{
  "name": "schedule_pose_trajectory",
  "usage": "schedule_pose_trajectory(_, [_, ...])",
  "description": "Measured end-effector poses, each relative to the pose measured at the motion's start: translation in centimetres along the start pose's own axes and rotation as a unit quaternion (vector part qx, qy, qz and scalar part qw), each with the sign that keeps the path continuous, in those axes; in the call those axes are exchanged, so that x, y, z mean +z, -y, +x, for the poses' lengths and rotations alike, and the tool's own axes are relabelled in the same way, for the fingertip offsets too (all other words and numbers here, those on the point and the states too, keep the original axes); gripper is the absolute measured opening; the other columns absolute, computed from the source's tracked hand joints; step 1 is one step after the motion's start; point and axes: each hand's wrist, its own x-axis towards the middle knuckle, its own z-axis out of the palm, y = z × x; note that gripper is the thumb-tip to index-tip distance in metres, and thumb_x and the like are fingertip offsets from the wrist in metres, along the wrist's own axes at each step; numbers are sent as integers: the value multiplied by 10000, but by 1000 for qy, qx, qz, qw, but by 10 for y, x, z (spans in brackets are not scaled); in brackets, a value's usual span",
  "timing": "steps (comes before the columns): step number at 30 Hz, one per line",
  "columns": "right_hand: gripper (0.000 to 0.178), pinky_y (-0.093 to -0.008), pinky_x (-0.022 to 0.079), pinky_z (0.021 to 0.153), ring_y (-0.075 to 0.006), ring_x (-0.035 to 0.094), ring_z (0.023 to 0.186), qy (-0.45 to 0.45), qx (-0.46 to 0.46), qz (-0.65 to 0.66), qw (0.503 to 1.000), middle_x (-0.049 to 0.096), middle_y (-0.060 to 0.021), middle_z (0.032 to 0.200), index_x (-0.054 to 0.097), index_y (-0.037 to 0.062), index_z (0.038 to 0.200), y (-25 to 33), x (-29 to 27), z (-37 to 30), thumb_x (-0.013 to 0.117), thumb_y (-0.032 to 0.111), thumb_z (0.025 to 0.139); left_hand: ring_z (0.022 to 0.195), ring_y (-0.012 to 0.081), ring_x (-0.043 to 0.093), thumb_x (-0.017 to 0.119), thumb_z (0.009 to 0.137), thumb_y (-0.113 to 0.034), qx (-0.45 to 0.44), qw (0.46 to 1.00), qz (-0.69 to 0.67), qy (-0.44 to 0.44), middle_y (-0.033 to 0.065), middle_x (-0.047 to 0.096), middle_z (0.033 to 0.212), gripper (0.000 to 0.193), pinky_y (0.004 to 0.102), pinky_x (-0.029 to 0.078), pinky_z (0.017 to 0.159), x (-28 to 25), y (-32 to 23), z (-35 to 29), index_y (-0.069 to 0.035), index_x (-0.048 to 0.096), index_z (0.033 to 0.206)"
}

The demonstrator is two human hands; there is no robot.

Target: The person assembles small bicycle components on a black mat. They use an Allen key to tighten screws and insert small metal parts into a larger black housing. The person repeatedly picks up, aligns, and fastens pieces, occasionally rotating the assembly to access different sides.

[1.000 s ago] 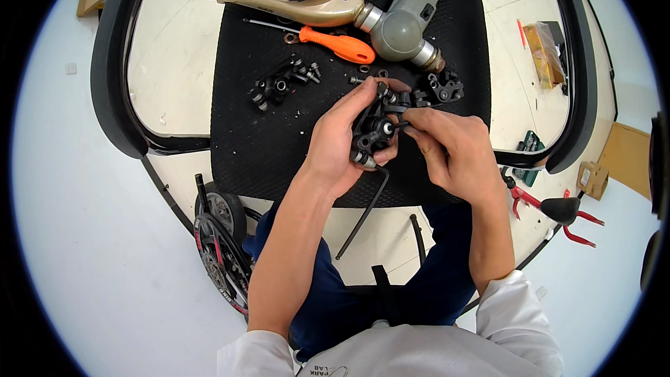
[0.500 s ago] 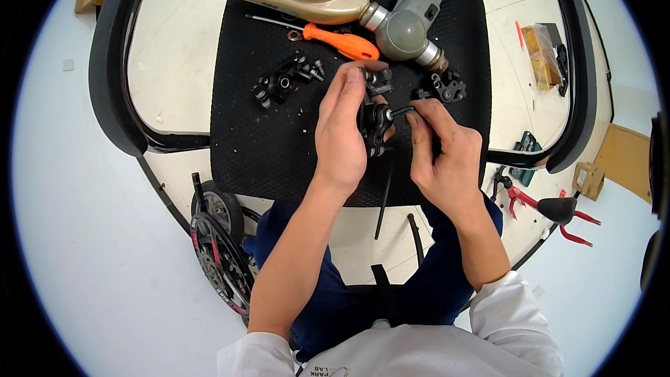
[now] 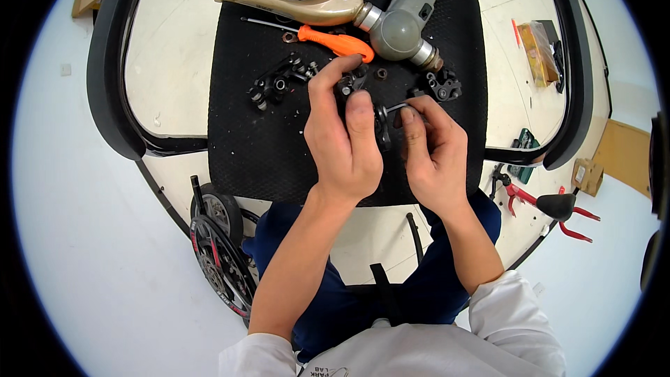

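Observation:
In front of my chest, my left hand (image 3: 343,141) is closed around a black bicycle brake caliper (image 3: 382,129), its thumb lying over the near side and hiding much of it. Between thumb and forefinger, my right hand (image 3: 437,160) pinches a thin hex key (image 3: 396,107), whose tip meets the caliper's right side. The rest of the key is hidden by the fingers. Just beyond the hands, a small brown nut (image 3: 380,74) lies on the black chair seat (image 3: 258,153). More black caliper parts (image 3: 278,85) rest on the seat to the left, and another black caliper (image 3: 444,86) to the right.
Across the far seat lie an orange-handled screwdriver (image 3: 336,42), a gold fork (image 3: 314,11) and a grey frame tube (image 3: 399,31). Armrests (image 3: 106,63) flank the seat. A wheel with a crank (image 3: 218,258) stands at lower left; a red-and-black part (image 3: 556,207) is on the right.
My left hand has rolled over with the caliper, covering more of it. A dark rod hanging below the caliper is no longer visible. The nut has come into view.

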Motion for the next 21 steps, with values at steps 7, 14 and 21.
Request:
schedule_pose_trajectory(7, [115,-293,483,538,-260,640,584,23,-203,-88,975,625,-145,715,631,10,950,-5,-11,9,601,-11,842,548,76,486,311,1038,-373,-324,902,-279,61,35,525,754,435,213,380,453,-6,-12,12,-20,504,1205])
schedule_pose_trajectory(14, [147,-316,446,579,-236,583,602,95,-314,-76,942,632,-96,707,690,3,893,-6,-30,31,665,55,757,546,78,493,325,1041,-342,-435,792,-403,144,31,546,762,416,208,377,449,-13,-15,18,-17,529,1201])
schedule_pose_trajectory(21, [230,-353,350,699,-228,494,698,85,-393,-161,901,536,-42,687,682,62,781,-4,-41,40,719,186,592,578,62,532,366,1031,-327,-470,762,-402,193,18,560,763,365,205,402,465,-10,-16,17,-51,571,1152])
